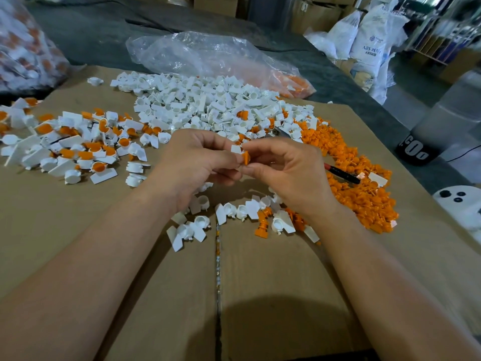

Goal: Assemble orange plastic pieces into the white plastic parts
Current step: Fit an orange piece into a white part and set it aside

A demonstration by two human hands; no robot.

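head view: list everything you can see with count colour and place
white parts pile: many, white, centre back
orange pieces pile: many, orange, right side
assembled pile: many, white and orange, left
clear bag: one, clear, behind white pile
pen: one, red and black, on orange pile
cardboard: one, brown, under everything
held white part: one, white, left fingertips
held orange piece: one, orange, right fingertips
left hand: one, pinching white part
right hand: one, pinching orange piece
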